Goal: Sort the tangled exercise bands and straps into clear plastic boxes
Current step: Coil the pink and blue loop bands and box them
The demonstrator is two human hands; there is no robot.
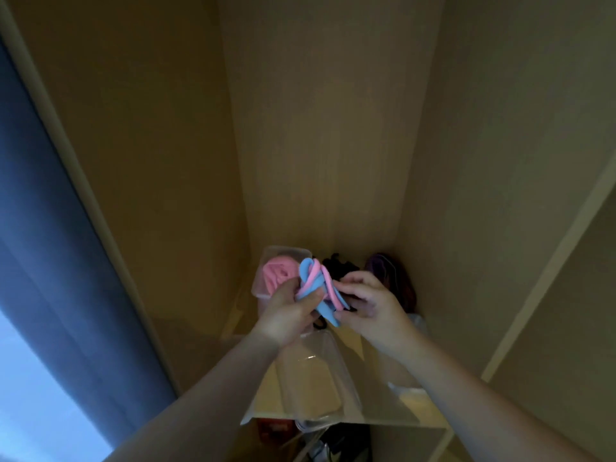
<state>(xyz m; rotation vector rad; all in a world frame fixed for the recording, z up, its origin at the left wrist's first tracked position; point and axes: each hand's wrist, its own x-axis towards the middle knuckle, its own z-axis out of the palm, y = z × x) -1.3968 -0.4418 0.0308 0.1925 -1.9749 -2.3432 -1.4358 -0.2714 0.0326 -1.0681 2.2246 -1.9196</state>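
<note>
Head view: we find the left hand (289, 313) gripping the blue-and-pink tangle (316, 285), with the thumb pressed across it. The right hand (370, 308) pinches the tangle's pink strand. The tangle is held aloft between the far box (259, 288), which holds a pink band (278, 273), and the empty near box (320, 378).

A: Is any lettering reading legibly in this view?
B: None is. A red box (270, 428) under the shelf (400, 421) is showing faint pale marks on its face, but they are blurring too much to be read.
</note>
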